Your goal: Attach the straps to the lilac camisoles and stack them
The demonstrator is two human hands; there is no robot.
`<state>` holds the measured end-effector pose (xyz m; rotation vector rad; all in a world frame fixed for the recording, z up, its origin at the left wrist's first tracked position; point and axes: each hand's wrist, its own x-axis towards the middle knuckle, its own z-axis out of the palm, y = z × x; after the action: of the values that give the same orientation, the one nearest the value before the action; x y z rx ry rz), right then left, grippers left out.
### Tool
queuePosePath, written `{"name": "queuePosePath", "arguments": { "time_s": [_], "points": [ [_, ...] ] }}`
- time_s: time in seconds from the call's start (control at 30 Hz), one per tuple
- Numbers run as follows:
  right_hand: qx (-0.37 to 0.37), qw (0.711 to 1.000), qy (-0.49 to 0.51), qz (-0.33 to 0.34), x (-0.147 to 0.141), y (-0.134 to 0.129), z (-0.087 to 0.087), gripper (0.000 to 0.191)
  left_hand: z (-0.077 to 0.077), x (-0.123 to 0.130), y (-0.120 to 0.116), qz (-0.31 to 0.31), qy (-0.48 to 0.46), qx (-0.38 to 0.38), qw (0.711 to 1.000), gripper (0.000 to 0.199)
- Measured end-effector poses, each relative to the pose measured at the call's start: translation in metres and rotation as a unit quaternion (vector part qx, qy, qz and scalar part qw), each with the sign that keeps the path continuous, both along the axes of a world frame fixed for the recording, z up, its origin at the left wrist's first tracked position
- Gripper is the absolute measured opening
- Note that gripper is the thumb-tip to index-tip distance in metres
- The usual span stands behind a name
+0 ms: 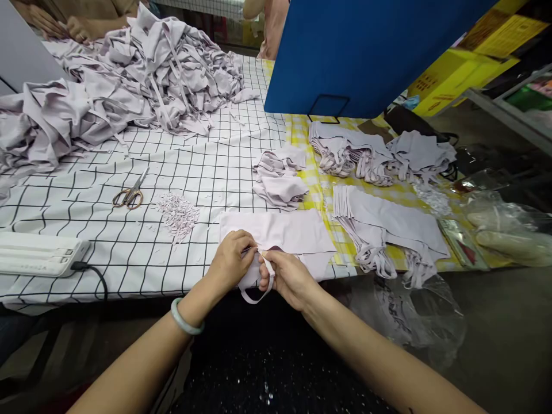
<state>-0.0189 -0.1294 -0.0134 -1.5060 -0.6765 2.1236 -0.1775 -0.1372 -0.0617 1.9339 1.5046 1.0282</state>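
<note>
While scissors (133, 192) lie, hands (229, 260) (291, 279) hold fabric (249, 278).

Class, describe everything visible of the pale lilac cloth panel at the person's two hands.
The pale lilac cloth panel looks like thin, soft fabric, roughly rectangular and lightly creased. It lies spread on the white tablecloth with black grid lines, near the front edge, its right end reaching the yellow-and-white checked cloth. The left hand and right hand meet at its near side, covering part of it. A narrow, pale cloth strap loops across the right fingers; the hands hide whether it joins the panel.
</note>
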Motion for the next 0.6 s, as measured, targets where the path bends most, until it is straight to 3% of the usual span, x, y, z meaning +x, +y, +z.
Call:
{"name": "queuePosePath", "arguments": {
  "time_s": [0.1, 0.23, 0.3, 0.37, 0.43, 0.53, 0.6],
  "points": [
    [0.021, 1.000, 0.003, -0.002, 0.017, -0.028, 0.000, 0.034, -0.003, 0.001, -0.010, -0.018, 0.089, 0.059, 0.994, 0.016],
    [0.006, 0.998, 0.065, 0.013, 0.037, -0.069, -0.008, 0.042, 0.006, -0.004, -0.022, -0.028, 0.215, 0.045, 0.975, 0.027],
    [0.008, 0.998, 0.057, -0.029, 0.048, -0.078, -0.014, 0.040, 0.014, -0.014, -0.019, -0.053, 0.219, 0.028, 0.974, 0.028],
    [0.093, 0.992, -0.022, -0.084, 0.066, -0.071, -0.016, 0.038, 0.023, -0.029, -0.008, -0.093, 0.191, 0.004, 0.977, 0.023],
    [0.235, 0.953, -0.159, -0.105, 0.089, -0.046, -0.014, 0.035, 0.031, -0.044, 0.012, -0.083, 0.183, -0.013, 0.980, 0.019],
    [0.408, 0.840, -0.351, -0.071, 0.120, 0.016, -0.011, 0.027, 0.041, -0.060, 0.048, 0.039, 0.262, -0.025, 0.964, 0.021],
    [0.461, 0.771, -0.439, -0.016, 0.127, 0.059, -0.013, 0.022, 0.046, -0.064, 0.069, 0.063, 0.311, -0.063, 0.946, 0.027]
  ]
}}
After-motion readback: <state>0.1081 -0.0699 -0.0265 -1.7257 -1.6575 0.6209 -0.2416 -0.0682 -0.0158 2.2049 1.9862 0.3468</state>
